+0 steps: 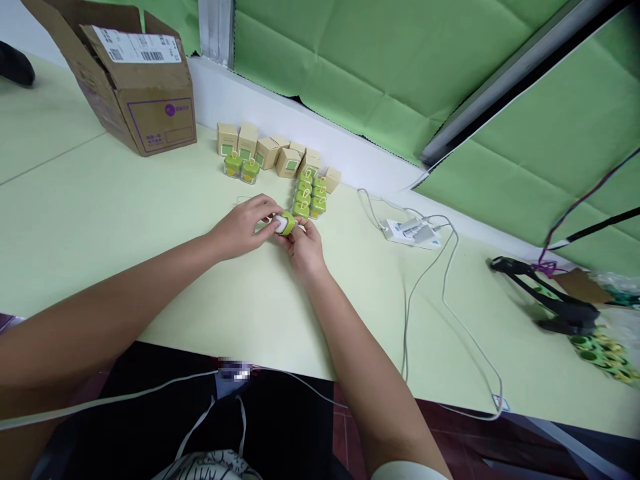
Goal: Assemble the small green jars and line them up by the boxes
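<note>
Both hands meet over the middle of the table, closed on one small green and white piece (287, 223), whose green part resembles the jar lids nearby. My left hand (247, 225) pinches its white side between thumb and fingers. On the green side, my right hand (304, 247) grips with thumb and fingertips. Fingers hide part of the piece. Just beyond my right hand stands a cluster of small clear jars (310, 195) with green looped lids. Two more such jars (241, 168) are farther left, in front of several small tan boxes (277, 153).
A large open cardboard box (160, 120) stands at the back left. To the right lies a white power strip (413, 233) with plugs and trailing cables (450, 300). A black stand-like object (555, 300) and green ring-shaped pieces (603, 353) are at far right.
</note>
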`<control>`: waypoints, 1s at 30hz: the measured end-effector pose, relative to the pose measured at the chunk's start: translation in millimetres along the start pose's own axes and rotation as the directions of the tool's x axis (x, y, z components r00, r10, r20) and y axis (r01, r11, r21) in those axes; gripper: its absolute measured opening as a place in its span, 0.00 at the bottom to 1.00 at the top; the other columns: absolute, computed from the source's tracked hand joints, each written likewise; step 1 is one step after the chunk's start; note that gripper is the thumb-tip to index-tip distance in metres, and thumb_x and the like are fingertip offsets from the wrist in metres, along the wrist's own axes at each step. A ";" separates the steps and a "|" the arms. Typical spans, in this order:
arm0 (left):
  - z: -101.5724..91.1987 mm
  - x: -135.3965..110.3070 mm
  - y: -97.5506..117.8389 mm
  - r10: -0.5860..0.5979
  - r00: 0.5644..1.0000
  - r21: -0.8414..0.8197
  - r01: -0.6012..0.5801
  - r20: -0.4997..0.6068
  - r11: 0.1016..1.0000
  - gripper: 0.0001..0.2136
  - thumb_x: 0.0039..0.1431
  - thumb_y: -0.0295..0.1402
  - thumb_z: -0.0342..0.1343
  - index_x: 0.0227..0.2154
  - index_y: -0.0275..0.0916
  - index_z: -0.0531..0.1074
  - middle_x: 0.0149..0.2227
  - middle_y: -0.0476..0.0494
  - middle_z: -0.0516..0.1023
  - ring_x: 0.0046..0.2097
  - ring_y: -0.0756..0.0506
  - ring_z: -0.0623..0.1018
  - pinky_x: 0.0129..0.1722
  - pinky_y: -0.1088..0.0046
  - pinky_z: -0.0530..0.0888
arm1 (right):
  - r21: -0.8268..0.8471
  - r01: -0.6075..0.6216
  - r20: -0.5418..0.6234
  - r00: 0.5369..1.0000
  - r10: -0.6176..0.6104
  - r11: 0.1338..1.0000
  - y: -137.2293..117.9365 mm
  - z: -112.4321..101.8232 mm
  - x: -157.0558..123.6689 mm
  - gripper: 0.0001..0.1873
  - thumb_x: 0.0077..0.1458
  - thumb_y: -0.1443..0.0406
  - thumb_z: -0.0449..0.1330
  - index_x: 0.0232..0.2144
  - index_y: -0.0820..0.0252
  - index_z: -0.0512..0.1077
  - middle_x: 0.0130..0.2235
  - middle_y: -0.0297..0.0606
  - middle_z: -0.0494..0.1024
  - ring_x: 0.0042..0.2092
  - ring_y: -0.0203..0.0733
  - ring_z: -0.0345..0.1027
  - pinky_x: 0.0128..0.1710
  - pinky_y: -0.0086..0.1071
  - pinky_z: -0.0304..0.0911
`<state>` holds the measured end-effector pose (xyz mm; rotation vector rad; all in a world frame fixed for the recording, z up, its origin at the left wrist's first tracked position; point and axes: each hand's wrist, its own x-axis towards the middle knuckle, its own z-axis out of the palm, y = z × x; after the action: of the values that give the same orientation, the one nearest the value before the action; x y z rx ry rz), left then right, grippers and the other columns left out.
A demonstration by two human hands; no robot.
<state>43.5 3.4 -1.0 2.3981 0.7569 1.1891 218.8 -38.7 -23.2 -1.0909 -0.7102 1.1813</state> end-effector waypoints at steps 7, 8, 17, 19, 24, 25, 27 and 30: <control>6.5 -3.1 -1.9 -0.064 0.998 -0.039 0.064 -0.011 0.997 0.15 0.70 0.42 0.58 0.53 0.44 0.82 0.54 0.41 0.81 0.52 0.42 0.82 0.56 0.64 0.78 | 0.138 -0.136 0.065 0.990 0.129 0.981 -12.4 5.7 -8.8 0.10 0.62 0.70 0.60 0.45 0.53 0.72 0.39 0.33 0.85 0.42 0.37 0.82 0.50 0.34 0.80; 6.8 -2.9 -1.4 -0.073 0.997 -0.053 0.072 -0.014 0.996 0.15 0.69 0.42 0.59 0.53 0.45 0.82 0.55 0.42 0.82 0.53 0.42 0.82 0.57 0.64 0.78 | 0.155 -0.155 0.081 0.986 0.144 0.976 -13.7 6.5 -9.6 0.08 0.64 0.67 0.60 0.45 0.53 0.73 0.39 0.34 0.85 0.43 0.38 0.82 0.51 0.35 0.80; 6.9 -1.5 4.5 -0.041 0.995 -0.039 0.037 -0.093 0.999 0.13 0.64 0.36 0.63 0.49 0.43 0.84 0.50 0.43 0.87 0.53 0.39 0.84 0.58 0.59 0.79 | 0.155 -0.114 0.179 0.980 0.086 0.981 -13.4 10.4 -14.8 0.14 0.57 0.59 0.73 0.43 0.55 0.76 0.42 0.35 0.86 0.47 0.41 0.84 0.55 0.35 0.78; 7.0 -2.2 3.3 -0.016 0.994 -0.016 0.014 -0.104 1.000 0.13 0.64 0.36 0.62 0.49 0.43 0.83 0.51 0.43 0.86 0.54 0.40 0.84 0.58 0.59 0.79 | 0.146 -0.109 0.177 0.981 0.082 0.983 -13.6 10.6 -14.9 0.14 0.57 0.57 0.74 0.41 0.56 0.78 0.42 0.37 0.87 0.48 0.41 0.83 0.56 0.35 0.77; 8.2 -2.6 2.2 0.030 0.991 0.009 -0.029 -0.130 1.000 0.12 0.65 0.36 0.60 0.49 0.42 0.82 0.52 0.42 0.86 0.55 0.41 0.83 0.58 0.61 0.78 | 0.145 -0.099 0.164 0.984 0.075 0.984 -15.6 11.5 -16.5 0.12 0.58 0.58 0.73 0.38 0.58 0.80 0.42 0.38 0.87 0.48 0.42 0.83 0.56 0.34 0.77; 8.6 -2.4 2.4 0.041 0.990 0.013 -0.039 -0.138 0.999 0.12 0.65 0.35 0.60 0.49 0.42 0.81 0.51 0.42 0.86 0.54 0.41 0.83 0.57 0.62 0.78 | 0.154 -0.097 0.161 0.984 0.071 0.983 -15.7 11.6 -16.9 0.11 0.58 0.58 0.73 0.38 0.58 0.80 0.41 0.38 0.87 0.48 0.42 0.83 0.56 0.34 0.77; 9.2 -1.9 3.1 0.068 0.986 0.020 -0.065 -0.154 0.998 0.12 0.65 0.34 0.60 0.48 0.41 0.81 0.50 0.42 0.86 0.53 0.42 0.83 0.56 0.63 0.79 | 0.172 -0.090 0.161 0.985 0.063 0.981 -15.6 11.9 -17.6 0.10 0.57 0.60 0.74 0.37 0.59 0.81 0.40 0.38 0.86 0.46 0.41 0.83 0.55 0.34 0.78; 9.4 -1.2 4.4 0.097 0.982 0.032 -0.093 -0.164 0.995 0.11 0.63 0.32 0.60 0.46 0.40 0.80 0.48 0.42 0.85 0.50 0.43 0.83 0.52 0.66 0.79 | 0.168 -0.077 0.160 0.986 0.050 0.983 -15.5 12.2 -18.5 0.11 0.56 0.60 0.74 0.38 0.59 0.81 0.39 0.38 0.86 0.45 0.42 0.83 0.54 0.36 0.78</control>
<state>51.8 -1.5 -4.8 2.4007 0.7156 1.4403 208.5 -53.1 -2.7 -0.8877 -0.6818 1.3681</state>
